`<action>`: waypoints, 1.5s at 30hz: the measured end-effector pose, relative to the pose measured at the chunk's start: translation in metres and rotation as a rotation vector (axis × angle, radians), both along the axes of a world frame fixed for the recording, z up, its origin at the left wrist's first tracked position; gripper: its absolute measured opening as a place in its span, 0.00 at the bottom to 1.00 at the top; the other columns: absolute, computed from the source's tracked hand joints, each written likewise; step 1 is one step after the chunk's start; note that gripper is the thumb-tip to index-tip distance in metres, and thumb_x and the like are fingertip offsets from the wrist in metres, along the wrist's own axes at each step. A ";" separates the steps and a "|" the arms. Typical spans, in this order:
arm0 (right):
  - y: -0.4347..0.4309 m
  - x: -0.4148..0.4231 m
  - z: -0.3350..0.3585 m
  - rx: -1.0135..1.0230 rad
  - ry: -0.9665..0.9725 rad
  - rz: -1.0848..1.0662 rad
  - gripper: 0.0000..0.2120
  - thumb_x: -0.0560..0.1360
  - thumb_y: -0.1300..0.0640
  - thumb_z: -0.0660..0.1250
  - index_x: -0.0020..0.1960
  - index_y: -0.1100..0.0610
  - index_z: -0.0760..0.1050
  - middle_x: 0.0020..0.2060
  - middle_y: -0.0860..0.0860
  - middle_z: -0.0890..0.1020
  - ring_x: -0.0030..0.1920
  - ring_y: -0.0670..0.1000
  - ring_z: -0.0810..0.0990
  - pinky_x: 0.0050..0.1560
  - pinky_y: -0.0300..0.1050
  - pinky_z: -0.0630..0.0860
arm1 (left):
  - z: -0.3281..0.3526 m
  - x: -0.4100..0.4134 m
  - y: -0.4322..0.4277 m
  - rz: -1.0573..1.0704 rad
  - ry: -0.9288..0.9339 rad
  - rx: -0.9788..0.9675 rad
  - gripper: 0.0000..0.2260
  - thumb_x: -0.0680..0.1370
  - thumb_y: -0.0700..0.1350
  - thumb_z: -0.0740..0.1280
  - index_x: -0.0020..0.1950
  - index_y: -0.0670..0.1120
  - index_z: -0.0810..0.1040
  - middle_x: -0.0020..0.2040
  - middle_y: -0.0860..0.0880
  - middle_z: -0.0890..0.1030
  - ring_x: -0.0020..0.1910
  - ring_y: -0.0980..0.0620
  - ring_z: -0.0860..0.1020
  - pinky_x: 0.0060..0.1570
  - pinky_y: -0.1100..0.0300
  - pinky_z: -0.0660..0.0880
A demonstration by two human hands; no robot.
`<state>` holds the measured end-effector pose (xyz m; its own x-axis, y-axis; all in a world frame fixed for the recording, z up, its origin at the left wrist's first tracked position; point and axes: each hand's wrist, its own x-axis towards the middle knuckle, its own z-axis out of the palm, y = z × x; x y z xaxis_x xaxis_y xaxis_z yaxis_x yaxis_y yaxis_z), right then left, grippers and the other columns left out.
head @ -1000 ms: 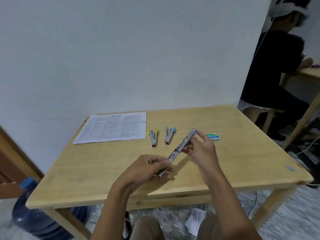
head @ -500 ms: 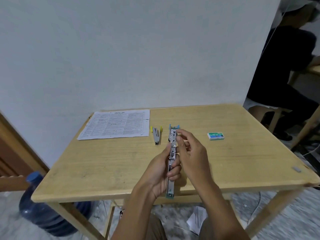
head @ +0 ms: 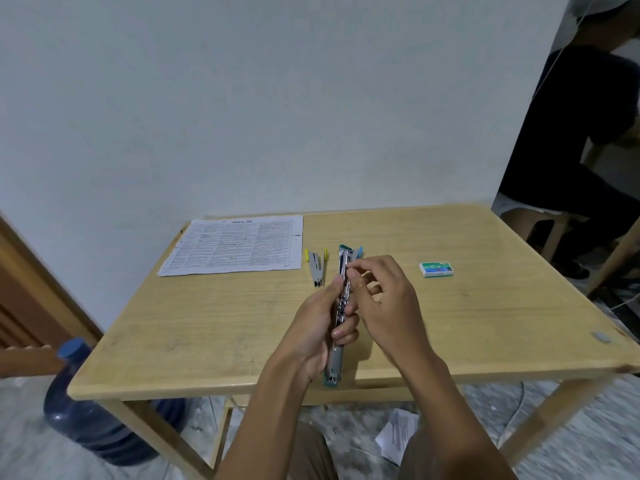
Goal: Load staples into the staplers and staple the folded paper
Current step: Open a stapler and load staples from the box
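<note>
Hands barely shifted, left hand (head: pixel 313 329) gripping long metal stapler (head: pixel 341 306), right hand (head: pixel 382 306) pinching

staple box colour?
Green and white, staple box on the table, head view.

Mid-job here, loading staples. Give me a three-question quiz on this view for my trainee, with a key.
1. True or false: the green staple box lies on the table to the right of both hands.
2. Which hand grips the opened stapler along its length? A) left hand B) right hand
3. Fill in: the printed paper lies flat near the table's far ____ corner.

Key:
1. True.
2. A; the right hand pinches at the stapler's upper part with its fingertips.
3. Left. The yellow stapler lies just right of it.
</note>
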<state>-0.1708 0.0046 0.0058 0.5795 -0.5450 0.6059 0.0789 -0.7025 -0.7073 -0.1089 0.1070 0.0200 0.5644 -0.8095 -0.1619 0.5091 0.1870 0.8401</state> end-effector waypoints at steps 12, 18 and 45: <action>-0.002 -0.006 -0.014 -0.008 -0.030 0.026 0.04 0.78 0.55 0.67 0.51 0.55 0.80 0.48 0.41 0.77 0.48 0.44 0.80 0.49 0.50 0.80 | -0.008 -0.006 -0.005 0.025 -0.001 0.031 0.15 0.84 0.50 0.56 0.47 0.41 0.75 0.29 0.49 0.71 0.19 0.57 0.62 0.22 0.64 0.57; -0.004 -0.009 -0.017 0.060 -0.026 0.069 0.02 0.78 0.56 0.68 0.50 0.53 0.79 0.48 0.39 0.77 0.44 0.46 0.81 0.46 0.52 0.81 | -0.009 -0.008 -0.005 0.028 -0.099 0.068 0.15 0.85 0.50 0.55 0.56 0.40 0.74 0.26 0.50 0.72 0.20 0.57 0.62 0.24 0.63 0.57; 0.018 -0.023 -0.023 0.129 -0.059 0.145 0.06 0.75 0.46 0.67 0.51 0.43 0.77 0.44 0.42 0.81 0.47 0.47 0.82 0.50 0.50 0.79 | -0.005 -0.003 -0.003 0.166 0.128 0.076 0.15 0.83 0.51 0.59 0.50 0.39 0.76 0.32 0.49 0.70 0.22 0.57 0.66 0.21 0.65 0.63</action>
<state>-0.1939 0.0223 -0.0167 0.6230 -0.5335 0.5721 0.2170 -0.5848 -0.7817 -0.1115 0.1041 0.0151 0.6599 -0.6896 -0.2982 0.5801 0.2155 0.7855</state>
